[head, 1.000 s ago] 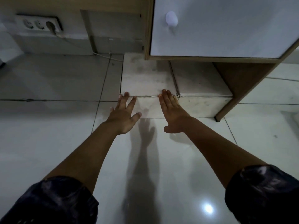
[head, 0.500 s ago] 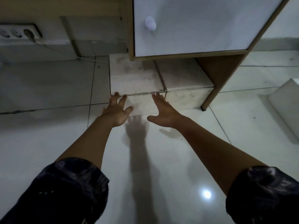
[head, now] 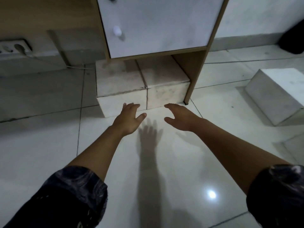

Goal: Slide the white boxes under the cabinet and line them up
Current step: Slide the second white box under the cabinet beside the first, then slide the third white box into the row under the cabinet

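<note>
Three white boxes (head: 121, 83) (head: 164, 79) (head: 276, 94), two empty hands (head: 130, 117) (head: 182, 117)

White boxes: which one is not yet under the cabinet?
The white box on the far right, alone on the open floor; the other two sit side by side beneath the cabinet.

The two boxes (head: 143, 83) under the cabinet (head: 158, 25) are white with grey smudges, and a cleaner white box (head: 276, 94) sits apart on the glossy white floor tiles (head: 49, 145). The cabinet door is white – its frame light brown wood. The sleeves (head: 69, 198) are dark with a faint pale swirling pattern.
</note>
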